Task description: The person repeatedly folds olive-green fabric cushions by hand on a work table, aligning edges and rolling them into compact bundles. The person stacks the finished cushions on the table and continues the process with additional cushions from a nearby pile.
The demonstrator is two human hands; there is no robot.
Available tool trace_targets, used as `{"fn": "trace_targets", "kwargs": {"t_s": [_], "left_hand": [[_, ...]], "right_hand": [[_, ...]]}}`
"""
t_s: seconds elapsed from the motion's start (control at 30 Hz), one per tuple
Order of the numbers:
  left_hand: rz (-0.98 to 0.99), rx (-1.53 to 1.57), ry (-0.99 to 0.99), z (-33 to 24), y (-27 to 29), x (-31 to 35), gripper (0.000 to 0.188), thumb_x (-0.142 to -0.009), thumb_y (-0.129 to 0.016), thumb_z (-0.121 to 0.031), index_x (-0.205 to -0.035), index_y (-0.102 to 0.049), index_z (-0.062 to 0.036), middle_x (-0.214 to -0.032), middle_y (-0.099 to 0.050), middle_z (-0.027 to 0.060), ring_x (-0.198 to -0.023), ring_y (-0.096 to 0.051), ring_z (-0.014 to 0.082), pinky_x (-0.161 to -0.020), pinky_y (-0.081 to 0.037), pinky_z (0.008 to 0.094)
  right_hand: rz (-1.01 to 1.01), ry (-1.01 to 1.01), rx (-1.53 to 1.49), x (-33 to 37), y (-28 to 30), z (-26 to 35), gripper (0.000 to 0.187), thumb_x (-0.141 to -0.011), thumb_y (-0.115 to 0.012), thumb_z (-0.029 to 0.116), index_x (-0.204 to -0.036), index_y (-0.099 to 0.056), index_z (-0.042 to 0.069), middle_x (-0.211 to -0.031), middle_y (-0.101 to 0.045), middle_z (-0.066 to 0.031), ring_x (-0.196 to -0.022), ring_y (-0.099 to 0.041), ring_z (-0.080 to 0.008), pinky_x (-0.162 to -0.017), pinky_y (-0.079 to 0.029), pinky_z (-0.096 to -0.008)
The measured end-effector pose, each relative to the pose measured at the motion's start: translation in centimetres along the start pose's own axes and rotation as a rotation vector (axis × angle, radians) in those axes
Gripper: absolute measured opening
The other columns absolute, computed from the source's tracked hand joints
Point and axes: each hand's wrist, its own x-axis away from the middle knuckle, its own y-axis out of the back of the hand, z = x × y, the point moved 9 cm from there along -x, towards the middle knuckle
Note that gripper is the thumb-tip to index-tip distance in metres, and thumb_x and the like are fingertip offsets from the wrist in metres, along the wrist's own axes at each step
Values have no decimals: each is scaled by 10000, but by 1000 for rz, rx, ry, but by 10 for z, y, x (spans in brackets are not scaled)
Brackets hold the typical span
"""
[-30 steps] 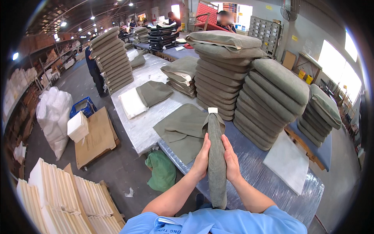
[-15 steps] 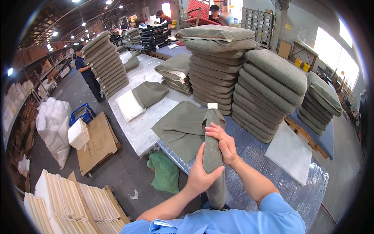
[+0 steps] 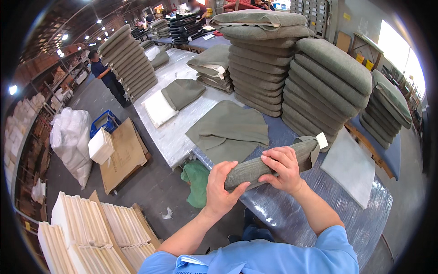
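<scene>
A grey-green fabric-covered cushion [image 3: 248, 172] is held edge-on over the table's front edge, slanting up to the right. My left hand [image 3: 221, 186] grips its lower left end, thumb below and fingers on top. Around its middle is my right hand [image 3: 285, 171], fingers curled over the upper edge. Loose cloth hangs open at the cushion's right end, where a small white piece [image 3: 322, 140] sticks out. Beyond my hands, a flat grey-green cover [image 3: 228, 130] lies folded over itself on the table. The cushion's underside is hidden.
Tall cushion stacks [image 3: 262, 68] rise behind the table [image 3: 292, 223]. A white sheet [image 3: 350, 169] lies at right. White foam [image 3: 159, 110] sits partly under cloth. Left on the floor are a cardboard sheet [image 3: 123, 162], plastic sack [image 3: 70, 141] and foam slabs [image 3: 82, 228]. A person [image 3: 107, 80] stands far left.
The cushion has swung from nearly upright to a rightward slant, its far end moving right. Both hands stay on it; the left shifted to its lower end. The view has tilted downward.
</scene>
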Motion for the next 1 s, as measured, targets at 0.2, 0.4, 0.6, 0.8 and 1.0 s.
{"fn": "trace_targets", "kwargs": {"t_s": [0.2, 0.4, 0.6, 0.8, 1.0], "left_hand": [[-24, -154, -273, -20, 4, 12, 676, -788, -967, -313, -1335, -657, -67, -1255, -646, 152, -1082, -683, 322, -891, -597, 423], [26, -207, -400, -28, 1, 8, 688, -752, -989, -348, -1288, -673, -55, -1093, -692, 112, -897, -719, 277, -742, -618, 380], [15, -221, -386, -25, -5, 2, 670, -737, -1001, -351, -1222, -679, -19, -945, -725, 127, -738, -698, 269, -617, -583, 372], [33, -244, -274, -24, -7, -3, 462, -759, -980, -362, -970, -743, -26, -793, -686, 92, -641, -660, 246, -558, -549, 368], [79, -236, -179, -10, 1, -6, 430, -815, -938, -359, -1008, -752, -23, -859, -694, 121, -708, -679, 274, -627, -560, 383]], "right_hand": [[83, 11, -2, -2, 0, 23, 707, -735, -891, 533, -1280, -726, 115, -1274, -699, -63, -1149, -656, -285, -1013, -467, -483], [252, 15, 78, -9, -13, 34, 962, -538, -963, 508, -1359, -656, 112, -1239, -650, -70, -1106, -637, -270, -982, -456, -471], [262, 35, 62, -16, -19, 25, 859, -511, -958, 431, -1213, -659, 38, -1061, -635, -100, -947, -635, -299, -863, -491, -451], [364, 96, 2, -28, -30, 17, 663, -542, -906, 488, -939, -594, 58, -881, -553, -90, -776, -569, -297, -705, -470, -426], [469, 127, -29, -42, -53, 13, 615, -692, -846, 577, -915, -597, 61, -892, -564, -88, -798, -589, -297, -725, -478, -422]]}}
